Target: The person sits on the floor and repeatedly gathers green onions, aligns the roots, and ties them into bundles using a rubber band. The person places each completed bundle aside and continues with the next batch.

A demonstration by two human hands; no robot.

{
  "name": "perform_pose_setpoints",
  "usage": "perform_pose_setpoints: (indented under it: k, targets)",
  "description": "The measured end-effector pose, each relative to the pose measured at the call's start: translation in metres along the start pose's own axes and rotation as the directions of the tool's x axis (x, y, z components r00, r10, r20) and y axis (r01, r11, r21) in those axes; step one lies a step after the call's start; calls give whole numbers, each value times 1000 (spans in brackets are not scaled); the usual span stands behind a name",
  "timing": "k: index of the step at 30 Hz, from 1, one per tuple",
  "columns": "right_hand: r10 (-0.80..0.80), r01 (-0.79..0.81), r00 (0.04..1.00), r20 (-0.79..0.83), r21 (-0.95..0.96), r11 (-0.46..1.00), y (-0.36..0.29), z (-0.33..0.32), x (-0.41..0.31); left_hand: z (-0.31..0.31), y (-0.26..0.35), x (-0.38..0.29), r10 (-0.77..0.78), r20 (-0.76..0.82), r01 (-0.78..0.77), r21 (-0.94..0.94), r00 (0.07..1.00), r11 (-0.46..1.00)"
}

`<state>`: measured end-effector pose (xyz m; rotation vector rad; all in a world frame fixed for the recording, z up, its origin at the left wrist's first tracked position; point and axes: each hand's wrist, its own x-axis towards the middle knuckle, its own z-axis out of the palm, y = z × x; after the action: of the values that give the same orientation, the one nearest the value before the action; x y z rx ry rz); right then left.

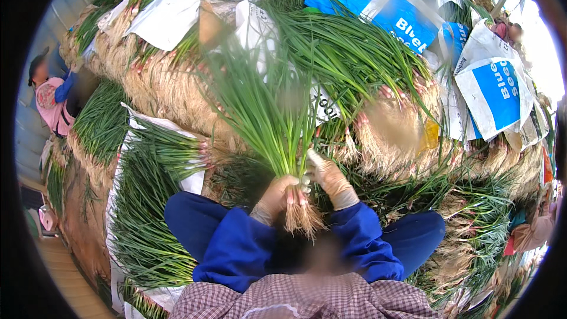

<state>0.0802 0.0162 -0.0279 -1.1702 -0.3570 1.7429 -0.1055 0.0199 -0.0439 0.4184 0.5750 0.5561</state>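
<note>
Upright before my lap is a bunch of leafy alliums (274, 119), green leaves fanned upward, with pinkish-white bases and pale roots hanging below. My left hand (277, 194) grips its lower stems from the left side. On the other side, my right hand (327, 175) has its fingers at the stems near the bases; the leaves and stems partly hide its grasp. Both hands appear to wear thin pale gloves. Beyond the bunch, to the right, lies a thick heap of alliums (336, 53), with a tangled mass of pale roots (381, 135) towards me.
A leafy pile (146, 212) lies by my left knee on white sheeting (193, 182). Root-edged rows (452, 230) flank my right knee. Printed blue-and-white bags (491, 106) cover heaps at right. One person (55, 97) sits at far left; another (533, 230) is at the right edge.
</note>
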Motion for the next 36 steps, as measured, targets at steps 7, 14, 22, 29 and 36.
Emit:
perform_pose_setpoints:
  k: [7, 14, 22, 29, 36]
  targets:
    - [-278, 276, 955, -102, -39, 960, 15, -24, -1, 11, -5, 14, 19, -303, -13, 20, 953, 1000]
    - [-30, 79, 997, 74, -900, 429, -72, -89, -50, 34, 19, 3, 46, -32, -44, 72, 998, 996]
    - [-846, -194, 512, 147, -940, -281, -151, -48, -23, 67, 62, 1, 197, 16, -198, 63, 980, 978]
    - [-635, 215, 771, 52, -960, 182, -50, 3, -70, 50, 19, 40, 30, -22, -28, 94, 999, 995]
    - [-563, 377, 795, -226, -543, 750, -35, -2, -23, 55, 15, 24, 179, -204, -146, 168, 963, 975]
